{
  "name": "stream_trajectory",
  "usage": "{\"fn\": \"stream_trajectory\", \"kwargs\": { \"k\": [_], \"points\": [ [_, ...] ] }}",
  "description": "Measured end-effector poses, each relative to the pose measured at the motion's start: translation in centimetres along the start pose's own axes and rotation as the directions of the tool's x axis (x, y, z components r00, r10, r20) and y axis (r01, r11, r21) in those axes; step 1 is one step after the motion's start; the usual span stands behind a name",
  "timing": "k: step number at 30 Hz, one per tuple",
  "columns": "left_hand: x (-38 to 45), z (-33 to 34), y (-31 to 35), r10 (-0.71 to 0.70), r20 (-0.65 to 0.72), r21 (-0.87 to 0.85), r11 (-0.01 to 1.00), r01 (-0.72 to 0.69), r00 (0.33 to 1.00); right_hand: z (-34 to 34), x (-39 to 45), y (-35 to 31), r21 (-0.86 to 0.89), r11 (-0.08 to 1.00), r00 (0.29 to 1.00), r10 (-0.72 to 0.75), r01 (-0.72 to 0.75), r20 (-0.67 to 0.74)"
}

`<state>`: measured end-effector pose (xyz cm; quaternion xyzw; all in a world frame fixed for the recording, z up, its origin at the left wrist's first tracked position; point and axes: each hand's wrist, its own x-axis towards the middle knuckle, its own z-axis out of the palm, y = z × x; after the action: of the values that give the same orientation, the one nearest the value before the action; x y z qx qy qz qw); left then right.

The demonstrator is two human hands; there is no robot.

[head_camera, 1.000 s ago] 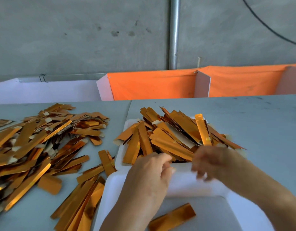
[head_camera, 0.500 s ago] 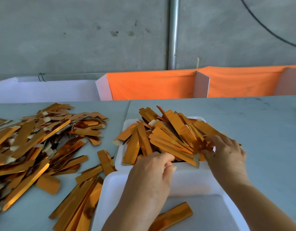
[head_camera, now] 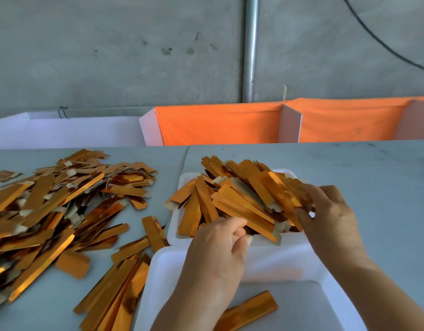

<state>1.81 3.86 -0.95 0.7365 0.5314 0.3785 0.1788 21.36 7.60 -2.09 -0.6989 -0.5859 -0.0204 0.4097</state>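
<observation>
A heap of shiny gold foil strips point(head_camera: 239, 199) fills a white foam tray point(head_camera: 184, 182) in the middle of the table. My right hand point(head_camera: 330, 220) grips a bunch of these strips at the heap's right side, thumb under and fingers over them. My left hand point(head_camera: 218, 249) hovers at the tray's near edge with fingers curled and thumb against the forefinger; whether it pinches anything is hidden. A second white tray point(head_camera: 309, 306) lies nearest to me and holds one gold strip point(head_camera: 249, 311).
A large loose pile of gold strips point(head_camera: 51, 211) covers the grey table point(head_camera: 373, 177) at the left, with more strips point(head_camera: 117, 290) beside the near tray. Orange cloth dividers point(head_camera: 218, 125) and white boards stand behind the table, below a concrete wall with a metal pipe point(head_camera: 251, 48).
My right hand moved from the near edge of the heap up to its right side and closed round a bunch of strips. My left hand stayed nearly still.
</observation>
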Motion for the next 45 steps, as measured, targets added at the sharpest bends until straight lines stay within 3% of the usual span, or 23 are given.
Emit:
{"fn": "stream_trajectory", "kwargs": {
  "k": [5, 7, 10, 14, 17, 19, 21, 25, 29, 31, 33, 34, 36, 37, 38, 41, 45],
  "points": [
    [0.2, -0.2, 0.5, -0.124, 0.053, -0.130, 0.983, 0.130, 0.991, -1.6, -0.2, -1.3, 0.255, 0.967, 0.998, 0.005, 0.011, -0.063],
    [0.3, -0.5, 1.0, -0.193, 0.064, -0.306, 0.930, 0.203, 0.979, -2.2, -1.1, -2.3, 0.377, 0.920, 0.994, -0.089, 0.105, -0.060],
    [0.1, -1.0, 1.4, -0.266, 0.109, -0.600, 0.751, 0.277, 0.958, -2.4, -2.8, -4.5, 0.483, 0.829, 0.952, -0.306, 0.281, -0.028],
    [-0.2, -0.7, 2.1, -0.249, 0.064, -0.716, 0.663, 0.219, 0.966, -1.7, -4.6, -6.2, 0.467, 0.765, 0.844, -0.532, 0.445, 0.068],
    [-0.1, -0.7, 1.5, -0.355, 0.099, -0.758, 0.578, 0.302, 0.930, -2.5, -4.7, -6.5, 0.643, 0.713, 0.853, -0.491, 0.278, 0.177],
    [0.1, -1.0, 1.1, -0.373, 0.208, -0.782, 0.492, 0.383, 0.904, -2.9, -4.1, -6.2, 0.763, 0.639, 0.930, -0.333, 0.099, 0.158],
    [0.2, -1.3, 1.4, -0.321, 0.344, -0.777, 0.431, 0.460, 0.882, -2.9, -3.2, -5.5, 0.832, 0.552, 0.964, -0.192, -0.051, 0.186],
    [0.2, -1.5, 1.9, -0.213, 0.618, -0.732, 0.198, 0.653, 0.757, -3.0, -2.1, -3.9, 0.843, 0.473, 0.901, -0.201, -0.256, 0.385],
    [0.1, -1.5, 2.2, -0.119, 0.741, -0.643, 0.159, 0.749, 0.661, -3.2, -1.3, -3.0, 0.837, 0.389, 0.795, -0.320, -0.385, 0.515],
    [0.1, -1.6, 2.3, -0.145, 0.748, -0.625, 0.176, 0.760, 0.648, -3.2, -1.0, -2.8, 0.830, 0.385, 0.764, -0.357, -0.405, 0.538],
    [0.1, -1.7, 2.3, -0.217, 0.686, -0.639, 0.276, 0.718, 0.694, -3.3, -1.0, -2.9, 0.825, 0.389, 0.766, -0.345, -0.409, 0.542],
    [0.1, -1.7, 2.2, -0.274, 0.604, -0.640, 0.394, 0.660, 0.749, -3.3, -1.0, -2.9, 0.825, 0.388, 0.780, -0.319, -0.411, 0.539],
    [0.0, -1.8, 1.9, -0.319, 0.317, -0.479, 0.759, 0.441, 0.893, -3.2, -1.0, -2.9, 0.820, 0.416, 0.817, -0.252, -0.392, 0.518],
    [0.0, -2.0, 2.0, -0.227, 0.170, -0.356, 0.893, 0.275, 0.959, -3.2, -1.0, -2.9, 0.813, 0.446, 0.831, -0.228, -0.374, 0.507],
    [0.0, -2.1, 2.1, -0.123, 0.090, -0.221, 0.965, 0.140, 0.988, -3.2, -1.1, -2.9, 0.804, 0.474, 0.840, -0.212, -0.359, 0.500],
    [0.1, -1.1, 1.7, 0.107, 0.009, 0.145, 0.984, -0.107, 0.994, -3.3, -1.1, -3.1, 0.790, 0.499, 0.842, -0.195, -0.356, 0.503],
    [0.1, -0.2, 1.6, 0.272, -0.072, 0.299, 0.924, -0.240, 0.959, -3.8, -1.2, -3.2, 0.782, 0.435, 0.805, -0.187, -0.447, 0.564]
  ]
}}
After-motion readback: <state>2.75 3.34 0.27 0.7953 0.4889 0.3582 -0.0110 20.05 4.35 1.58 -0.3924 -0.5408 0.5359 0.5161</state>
